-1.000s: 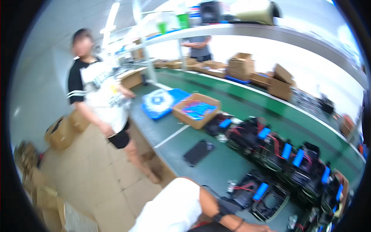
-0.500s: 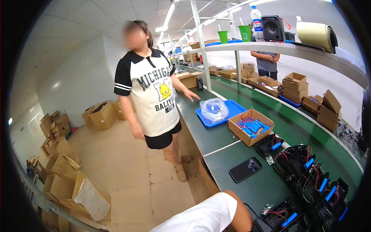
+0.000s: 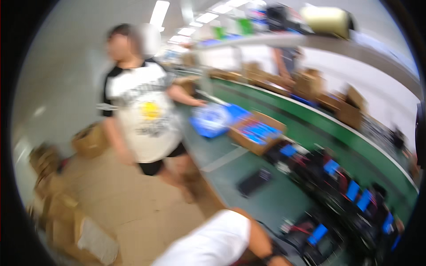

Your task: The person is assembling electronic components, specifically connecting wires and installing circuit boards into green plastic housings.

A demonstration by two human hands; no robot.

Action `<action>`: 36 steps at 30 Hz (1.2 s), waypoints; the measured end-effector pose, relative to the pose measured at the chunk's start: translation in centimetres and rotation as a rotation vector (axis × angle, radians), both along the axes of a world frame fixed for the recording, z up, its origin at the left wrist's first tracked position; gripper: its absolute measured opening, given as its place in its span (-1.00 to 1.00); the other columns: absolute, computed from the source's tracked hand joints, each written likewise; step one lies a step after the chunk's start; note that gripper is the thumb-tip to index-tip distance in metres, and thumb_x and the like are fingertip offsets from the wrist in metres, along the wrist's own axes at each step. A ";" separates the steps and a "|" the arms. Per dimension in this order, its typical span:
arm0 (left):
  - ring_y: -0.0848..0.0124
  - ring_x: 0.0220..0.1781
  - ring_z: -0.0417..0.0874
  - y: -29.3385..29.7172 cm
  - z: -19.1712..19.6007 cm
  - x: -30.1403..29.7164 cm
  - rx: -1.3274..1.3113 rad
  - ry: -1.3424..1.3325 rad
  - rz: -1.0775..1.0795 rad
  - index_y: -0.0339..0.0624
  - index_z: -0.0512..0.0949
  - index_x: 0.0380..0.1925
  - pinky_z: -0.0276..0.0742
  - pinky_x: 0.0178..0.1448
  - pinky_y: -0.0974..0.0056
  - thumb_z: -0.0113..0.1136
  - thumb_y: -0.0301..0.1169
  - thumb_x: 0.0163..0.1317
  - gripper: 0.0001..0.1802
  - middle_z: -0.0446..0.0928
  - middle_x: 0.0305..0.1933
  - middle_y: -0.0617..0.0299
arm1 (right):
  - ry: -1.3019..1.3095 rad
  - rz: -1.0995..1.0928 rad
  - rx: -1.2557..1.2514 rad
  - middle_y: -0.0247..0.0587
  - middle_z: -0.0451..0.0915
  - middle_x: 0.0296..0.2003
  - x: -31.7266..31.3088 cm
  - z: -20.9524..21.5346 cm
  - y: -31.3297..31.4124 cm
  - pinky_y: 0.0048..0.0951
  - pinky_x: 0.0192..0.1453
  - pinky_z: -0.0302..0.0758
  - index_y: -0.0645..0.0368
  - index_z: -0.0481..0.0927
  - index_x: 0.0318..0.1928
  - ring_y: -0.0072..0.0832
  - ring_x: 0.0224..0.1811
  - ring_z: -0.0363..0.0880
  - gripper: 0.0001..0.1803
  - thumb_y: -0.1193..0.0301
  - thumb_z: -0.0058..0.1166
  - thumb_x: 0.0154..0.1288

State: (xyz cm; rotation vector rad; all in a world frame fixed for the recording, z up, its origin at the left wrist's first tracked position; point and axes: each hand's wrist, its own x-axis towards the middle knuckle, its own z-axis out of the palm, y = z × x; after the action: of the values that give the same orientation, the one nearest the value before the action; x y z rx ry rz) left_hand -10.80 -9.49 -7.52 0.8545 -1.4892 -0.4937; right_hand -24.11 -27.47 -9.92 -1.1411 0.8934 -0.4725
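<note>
Here the whole view is smeared by motion, so we read only the broad shapes. Our arm in a white sleeve point(image 3: 213, 241) comes in from the lower edge, and a dark band sits at the wrist point(image 3: 268, 258); the hand itself is cut off by the frame, so we cannot tell whether its grip is open or closed, and the other hand is out of view.

Nearest that wrist, on the green tabletop point(image 3: 230, 155), lie black units with blue parts and red wires point(image 3: 337, 186), set in a row along the edge, probably so they stay within reach. A flat dark slab point(image 3: 254, 181) lies just beside them.

Further up sit an open cardboard box of blue pieces point(image 3: 257, 132) and a blue tray point(image 3: 213, 120), which a standing co-worker point(image 3: 142, 111) reaches toward.
</note>
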 end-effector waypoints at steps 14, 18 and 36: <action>0.48 -0.28 0.43 3.2 0.7 2.2 0.746 0.094 0.096 -0.23 0.16 0.42 0.40 -0.10 0.37 0.32 -0.66 0.07 -0.12 0.44 -0.29 0.31 | 0.595 -1.478 -0.986 -0.32 0.59 -0.41 -46.7 18.5 4.6 -0.59 -0.26 0.51 0.34 -0.14 0.51 -0.66 -0.39 0.50 0.09 0.40 0.36 0.16; 0.48 -0.31 0.45 3.1 1.8 0.7 0.716 0.055 0.031 -0.23 0.11 0.47 0.39 -0.14 0.38 0.34 -0.62 0.15 -0.10 0.46 -0.32 0.32 | 1.206 -1.713 -0.720 -0.21 0.58 -0.40 -63.7 22.4 14.1 -0.40 -0.49 0.47 0.23 -0.18 0.54 -0.46 -0.45 0.51 0.22 0.37 0.39 -0.02; 0.51 -0.32 0.44 3.8 1.3 2.0 0.644 -0.004 0.089 -0.26 0.23 0.40 0.39 -0.16 0.39 0.32 -0.62 0.17 -0.22 0.47 -0.33 0.33 | 1.065 -1.821 -0.554 -0.12 0.53 -0.22 -59.8 17.3 9.0 -0.33 -0.32 0.45 0.19 -0.17 0.56 -0.41 -0.40 0.48 0.16 0.40 0.29 0.03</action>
State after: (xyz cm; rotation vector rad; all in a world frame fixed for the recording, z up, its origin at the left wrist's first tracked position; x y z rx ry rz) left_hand -8.82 -5.74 -6.23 1.4123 -1.2961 -0.9286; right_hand -83.91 -18.48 7.34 -0.6616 2.8358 -1.7046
